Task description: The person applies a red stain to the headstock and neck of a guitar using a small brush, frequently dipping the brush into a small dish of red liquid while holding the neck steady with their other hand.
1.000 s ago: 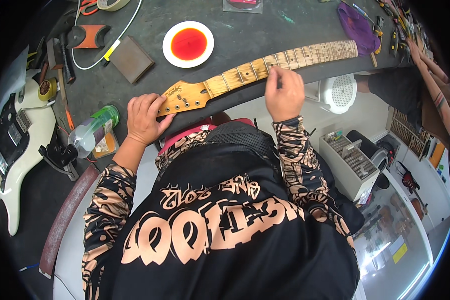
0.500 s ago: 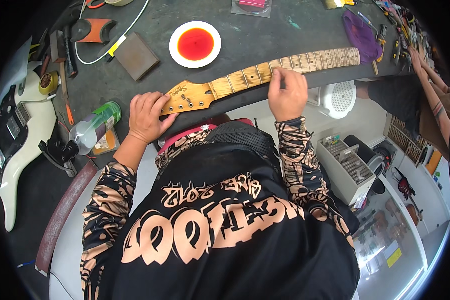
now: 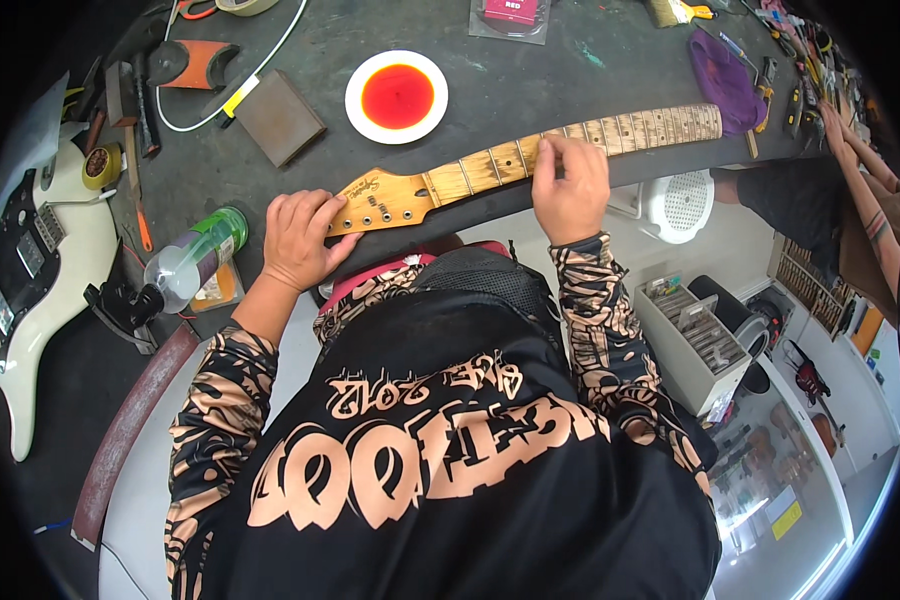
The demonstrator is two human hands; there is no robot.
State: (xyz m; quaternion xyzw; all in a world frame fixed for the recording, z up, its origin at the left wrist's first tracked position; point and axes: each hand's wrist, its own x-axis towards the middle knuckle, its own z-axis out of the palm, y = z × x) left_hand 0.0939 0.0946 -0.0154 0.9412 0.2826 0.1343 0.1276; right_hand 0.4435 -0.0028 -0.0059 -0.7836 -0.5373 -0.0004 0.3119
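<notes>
"Cream-coloured, out at the far left: what is it?"

"A guitar body [image 3: 82,250], well apart from the left hand [image 3: 302,235]. Just left of that hand's fingers is a clear bottle [image 3: 178,278]; beyond their tips sits a brown block [image 3: 280,117]."

"And those left fingers?"

"Bent and side by side over the headstock end of the guitar neck [image 3: 470,178], thumb at its near edge, so they have hold of it. From them the neck runs along the near edge of the dark bench [image 3: 530,75], under the right hand [image 3: 572,190] and past it."

"Between the two sets of fingers?"

"Beyond the neck, a white dish [image 3: 353,97] of red liquid [image 3: 398,97], apart from both."

"The right fingers?"

"Curled in, tips drawn close to the thumb at the fretboard; I cannot tell whether they pinch anything."

"Further right of them?"

"A white stool [image 3: 678,205], lower than the fingertips, then a purple cloth [image 3: 722,85] beside the neck's far end."
</notes>
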